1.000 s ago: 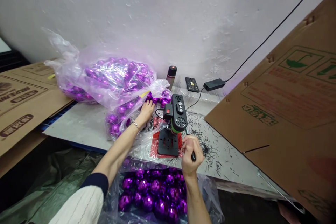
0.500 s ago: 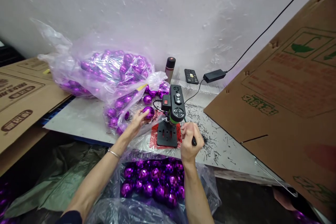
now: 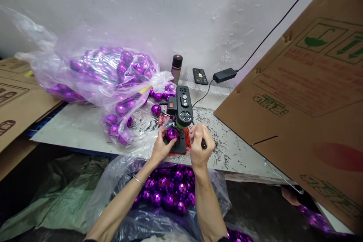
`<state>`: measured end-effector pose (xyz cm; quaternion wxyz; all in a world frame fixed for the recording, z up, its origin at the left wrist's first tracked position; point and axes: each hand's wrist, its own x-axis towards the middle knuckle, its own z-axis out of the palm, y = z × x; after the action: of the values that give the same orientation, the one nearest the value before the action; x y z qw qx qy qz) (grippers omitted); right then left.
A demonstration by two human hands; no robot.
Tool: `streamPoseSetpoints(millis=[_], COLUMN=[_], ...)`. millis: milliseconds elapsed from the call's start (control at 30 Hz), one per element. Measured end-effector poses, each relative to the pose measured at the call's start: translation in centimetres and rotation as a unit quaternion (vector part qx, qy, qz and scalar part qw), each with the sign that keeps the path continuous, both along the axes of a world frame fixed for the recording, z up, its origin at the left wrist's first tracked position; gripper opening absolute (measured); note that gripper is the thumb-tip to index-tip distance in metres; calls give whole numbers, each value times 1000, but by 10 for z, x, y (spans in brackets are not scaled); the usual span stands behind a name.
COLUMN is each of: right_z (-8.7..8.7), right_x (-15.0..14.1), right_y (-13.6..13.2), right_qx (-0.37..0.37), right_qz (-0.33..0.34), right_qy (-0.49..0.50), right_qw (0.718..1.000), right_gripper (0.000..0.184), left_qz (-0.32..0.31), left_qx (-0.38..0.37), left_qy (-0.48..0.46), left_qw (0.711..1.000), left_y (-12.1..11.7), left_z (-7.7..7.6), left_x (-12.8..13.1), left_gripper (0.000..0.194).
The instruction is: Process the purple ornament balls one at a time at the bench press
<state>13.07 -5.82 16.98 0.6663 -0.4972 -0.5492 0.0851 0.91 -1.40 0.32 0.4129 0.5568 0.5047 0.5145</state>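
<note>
Between the fingers and thumb of my left hand (image 3: 161, 147) is a shiny purple bauble (image 3: 171, 134), held under the head of a small black bench drill press (image 3: 184, 106). The bauble sits over the press's black base plate (image 3: 179, 147); whether it touches the plate is hidden. My right hand (image 3: 202, 143) is wrapped round the black-ended lever (image 3: 203, 144) at the press's right side. Below the table edge, an open plastic bag (image 3: 99, 193) holds many faceted purple baubles (image 3: 163, 182).
A clear bag of purple baubles (image 3: 113, 64) lies at the left. Behind the press stand a dark-capped bottle (image 3: 176, 69), a phone (image 3: 200, 76) and a power adapter (image 3: 224, 75). Black shavings (image 3: 224, 136) litter the table. A large cardboard box (image 3: 306, 121) leans in from the right.
My left hand has brought the purple bauble right and down, from beside the press to under its head. My right hand stays on the lever. The whole view has shifted slightly.
</note>
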Motion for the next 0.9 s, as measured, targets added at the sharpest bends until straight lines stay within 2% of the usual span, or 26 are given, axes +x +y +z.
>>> streamPoseSetpoints(millis=[133,267,467,633,767,900], right_z=[-2,-5,-5,-9,-22,-47], right_x=[-1,-3,-3,-1,-3,-6], right_y=[-1,-2,-3,-5,-7,-6], right_qx=[4,16,17,20,31,68], right_qz=[-2,-6,-14,-5,-13,-24], right_qy=[4,10,8,1,-14,-16], right_qw=[1000,1000,1000,1000,999,997], right_gripper=[40,40,40,38,37,35], left_qz=[8,-41,-43,-68,-69,-70], left_qx=[48,112,114,124,125,128], left_qy=[69,134,153,158,155,150], left_qw=[996,984,981,977,978,978], left_y=[5,9,4,2,3,4], left_z=[-2,-1,-2,2,2,0], left_x=[1,1,2,-4,-5,-3], left_gripper=[65,61,59,58,56,52])
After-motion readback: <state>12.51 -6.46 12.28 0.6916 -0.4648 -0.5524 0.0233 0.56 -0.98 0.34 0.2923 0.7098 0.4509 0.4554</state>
